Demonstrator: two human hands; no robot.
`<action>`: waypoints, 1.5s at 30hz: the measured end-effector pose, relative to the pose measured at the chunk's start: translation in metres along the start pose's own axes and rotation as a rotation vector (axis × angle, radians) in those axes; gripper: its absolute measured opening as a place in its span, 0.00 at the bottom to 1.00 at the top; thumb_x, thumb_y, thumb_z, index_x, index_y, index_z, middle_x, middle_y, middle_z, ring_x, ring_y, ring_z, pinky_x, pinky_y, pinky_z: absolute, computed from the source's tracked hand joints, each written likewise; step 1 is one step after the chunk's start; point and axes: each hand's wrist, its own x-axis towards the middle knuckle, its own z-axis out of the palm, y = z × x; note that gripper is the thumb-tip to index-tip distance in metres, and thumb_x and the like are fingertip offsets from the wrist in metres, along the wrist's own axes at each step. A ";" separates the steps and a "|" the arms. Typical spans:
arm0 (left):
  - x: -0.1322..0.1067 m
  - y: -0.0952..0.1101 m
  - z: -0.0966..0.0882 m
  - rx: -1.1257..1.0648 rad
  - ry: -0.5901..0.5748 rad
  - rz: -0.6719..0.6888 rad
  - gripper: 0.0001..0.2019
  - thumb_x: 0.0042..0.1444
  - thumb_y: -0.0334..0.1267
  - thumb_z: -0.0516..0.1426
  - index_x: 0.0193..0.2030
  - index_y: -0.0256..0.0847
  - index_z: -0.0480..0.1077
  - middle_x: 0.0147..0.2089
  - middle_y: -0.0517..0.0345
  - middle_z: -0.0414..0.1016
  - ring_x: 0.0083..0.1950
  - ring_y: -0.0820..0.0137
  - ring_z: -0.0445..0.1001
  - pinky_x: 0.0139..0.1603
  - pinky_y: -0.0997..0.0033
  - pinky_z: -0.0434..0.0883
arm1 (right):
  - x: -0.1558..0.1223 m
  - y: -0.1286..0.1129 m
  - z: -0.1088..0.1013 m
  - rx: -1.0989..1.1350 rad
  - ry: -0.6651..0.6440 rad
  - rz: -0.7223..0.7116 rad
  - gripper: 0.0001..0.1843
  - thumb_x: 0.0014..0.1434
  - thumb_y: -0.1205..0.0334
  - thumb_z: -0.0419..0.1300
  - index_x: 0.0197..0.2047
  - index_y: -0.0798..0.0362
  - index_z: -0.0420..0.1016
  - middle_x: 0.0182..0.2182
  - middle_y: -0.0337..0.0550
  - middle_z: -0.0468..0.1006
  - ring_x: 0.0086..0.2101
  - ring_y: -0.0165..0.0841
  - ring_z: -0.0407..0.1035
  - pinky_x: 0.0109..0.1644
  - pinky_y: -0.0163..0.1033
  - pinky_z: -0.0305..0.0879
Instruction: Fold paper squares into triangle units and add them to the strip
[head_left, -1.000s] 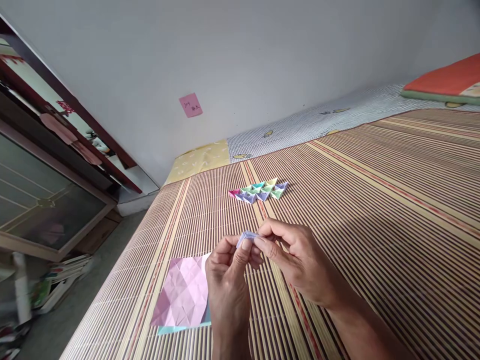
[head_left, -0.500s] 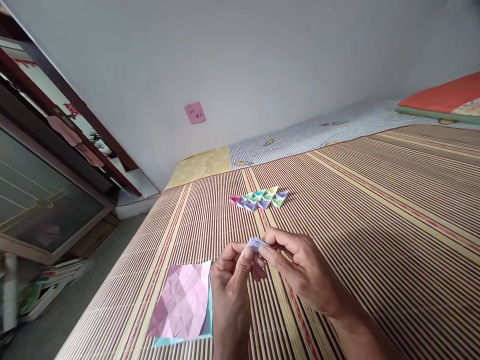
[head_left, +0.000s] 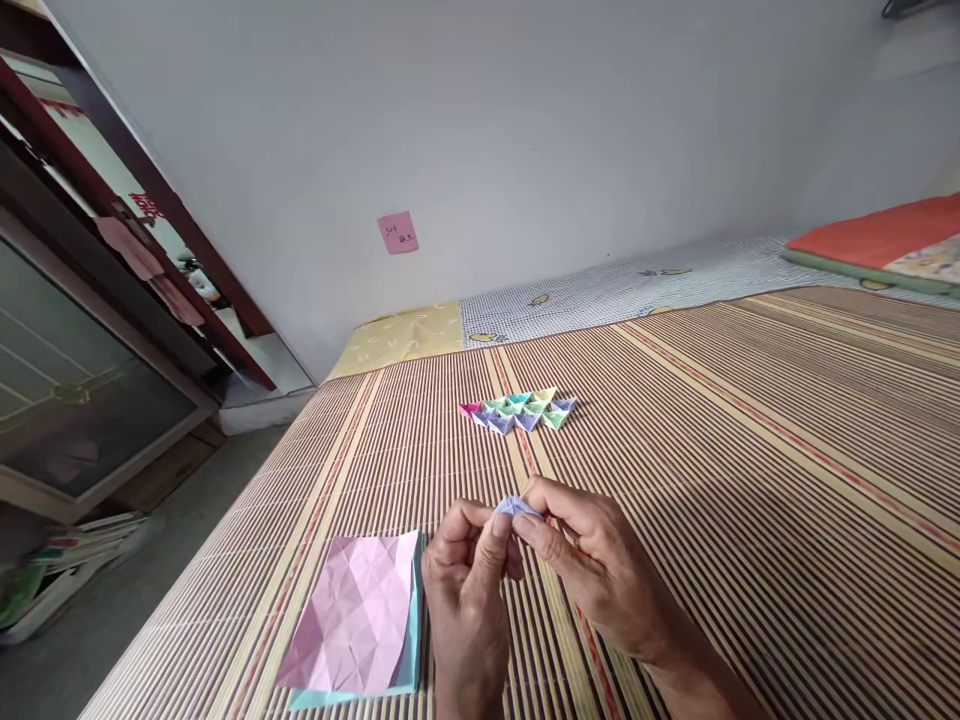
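Pinching lilac paper piece (head_left: 516,507) between our left hand (head_left: 469,590) and right hand (head_left: 600,570), fingers (head_left: 493,532) closed on it over bamboo mat (head_left: 750,450); grip unchanged, crease still pressed; folded modules (head_left: 517,411) at 12 o'clock.

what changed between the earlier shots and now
Very little: the left hand and right hand keep pinching the lilac paper piece, nudged slightly right. The view drifted, so everything sits lower in frame. The row of folded pieces and the pink sheet stay put on the striped mat.
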 end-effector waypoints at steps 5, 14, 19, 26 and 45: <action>0.002 0.003 0.001 0.109 -0.006 0.002 0.13 0.64 0.44 0.63 0.30 0.40 0.71 0.24 0.65 0.65 0.27 0.76 0.64 0.31 0.76 0.65 | 0.002 0.004 -0.001 0.016 0.000 0.021 0.17 0.73 0.59 0.54 0.30 0.51 0.65 0.25 0.33 0.63 0.26 0.29 0.58 0.28 0.36 0.54; 0.007 0.010 -0.001 -0.022 -0.098 -0.099 0.07 0.65 0.43 0.62 0.42 0.42 0.74 0.34 0.59 0.73 0.36 0.71 0.70 0.41 0.72 0.70 | 0.001 0.007 -0.016 -0.049 -0.070 0.035 0.12 0.72 0.64 0.57 0.34 0.51 0.73 0.31 0.37 0.74 0.32 0.30 0.69 0.37 0.36 0.65; 0.009 0.015 -0.003 -0.026 -0.099 -0.130 0.06 0.62 0.39 0.64 0.37 0.40 0.75 0.34 0.59 0.73 0.37 0.72 0.70 0.43 0.73 0.69 | -0.001 0.012 -0.016 -0.156 -0.081 0.010 0.11 0.73 0.64 0.56 0.36 0.51 0.73 0.33 0.37 0.72 0.32 0.30 0.68 0.36 0.36 0.63; 0.011 0.021 -0.006 -0.102 -0.114 -0.224 0.09 0.57 0.39 0.68 0.31 0.38 0.75 0.30 0.59 0.74 0.34 0.73 0.70 0.41 0.73 0.68 | -0.002 0.009 -0.018 -0.254 -0.119 -0.006 0.11 0.73 0.62 0.55 0.38 0.51 0.75 0.34 0.39 0.73 0.33 0.31 0.69 0.37 0.38 0.66; 0.009 0.015 -0.005 -0.030 -0.073 -0.209 0.08 0.56 0.38 0.69 0.36 0.38 0.76 0.34 0.59 0.76 0.35 0.74 0.71 0.39 0.75 0.70 | 0.001 -0.004 -0.012 -0.316 0.149 -0.222 0.09 0.70 0.72 0.57 0.40 0.51 0.76 0.34 0.40 0.75 0.35 0.31 0.74 0.39 0.38 0.70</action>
